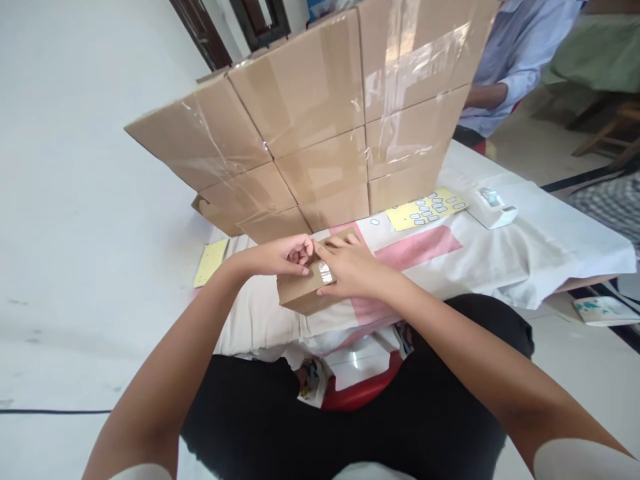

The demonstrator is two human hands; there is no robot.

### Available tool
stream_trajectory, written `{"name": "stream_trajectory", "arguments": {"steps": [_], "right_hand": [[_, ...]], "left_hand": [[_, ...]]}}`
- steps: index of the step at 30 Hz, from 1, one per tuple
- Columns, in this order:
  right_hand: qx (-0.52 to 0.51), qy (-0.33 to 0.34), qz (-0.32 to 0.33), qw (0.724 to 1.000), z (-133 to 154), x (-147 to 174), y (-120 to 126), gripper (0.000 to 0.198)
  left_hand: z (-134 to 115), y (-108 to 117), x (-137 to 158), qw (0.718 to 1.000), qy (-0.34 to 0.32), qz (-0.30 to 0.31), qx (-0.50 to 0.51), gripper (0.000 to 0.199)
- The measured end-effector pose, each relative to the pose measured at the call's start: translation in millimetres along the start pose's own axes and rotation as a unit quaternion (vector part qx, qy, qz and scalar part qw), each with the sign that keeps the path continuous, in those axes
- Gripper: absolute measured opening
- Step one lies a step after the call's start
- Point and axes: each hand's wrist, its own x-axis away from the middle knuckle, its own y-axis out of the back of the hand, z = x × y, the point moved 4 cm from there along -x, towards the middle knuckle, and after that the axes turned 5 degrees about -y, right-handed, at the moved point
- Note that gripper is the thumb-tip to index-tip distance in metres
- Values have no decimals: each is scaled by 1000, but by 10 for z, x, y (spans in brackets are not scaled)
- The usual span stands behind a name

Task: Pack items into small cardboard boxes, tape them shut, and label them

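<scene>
One plain yellow rectangular card (211,263) lies at the left of the tabletop (545,230), which is draped in white and pink cloth. Beyond it, along the far side, rises a tall bank of brown cardboard cartons (320,170) bound with clear film or tape; their contents are hidden. Near the middle, the left hand (295,257) is at the left end of a small brown cardboard box (303,300), its grip curled; whether it pinches anything I cannot tell. The box rests on the cloth at the near edge, seemingly closed, with a shiny tape strip (325,273) on top; nothing inside shows. It should be light and fairly stiff, dry rather than slippery except on the tape, and liable to dent; the long side walls look the best hold. The right hand (353,267) spans its right part, grip grasping it across the top. Farther right lie a yellow card dotted with small pale stickers (427,209) and a white plastic tape dispenser (491,208).
</scene>
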Motion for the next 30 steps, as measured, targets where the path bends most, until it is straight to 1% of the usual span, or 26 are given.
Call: {"name": "stream_trajectory", "arguments": {"steps": [3,6,9,12,14,16,18,21,23,30], "right_hand": [[-3,11,6,1000,-17,6,33,86],[-5,9,9,1000,-29,12,52,80],[1,1,7,1000,-30,16,54,81],[7,0,6,1000,-18,18,60,88],[6,4,10,1000,-9,19,64,90],[2,7,6,1000,-6,20,66,85],[2,9,-5,1000,-8,23,62,83],[14,10,-26,1000,-10,29,45,87],[21,13,-34,999,-13,29,34,85],[26,9,-24,999,-37,8,14,77]], "left_hand": [[1,-35,-22,1000,5,-6,-30,32],[-29,-48,-14,996,23,-25,-77,29],[-83,-49,8,990,48,-48,-126,24],[-115,-58,18,984,65,-66,-153,24],[-103,-67,15,982,73,-74,-158,26],[-69,-75,12,981,76,-80,-159,26],[-24,-79,11,980,75,-84,-161,25],[52,-75,2,978,74,-96,-169,25],[105,-72,-20,977,77,-99,-171,24],[207,-86,-71,978,69,-108,-162,22]]}}
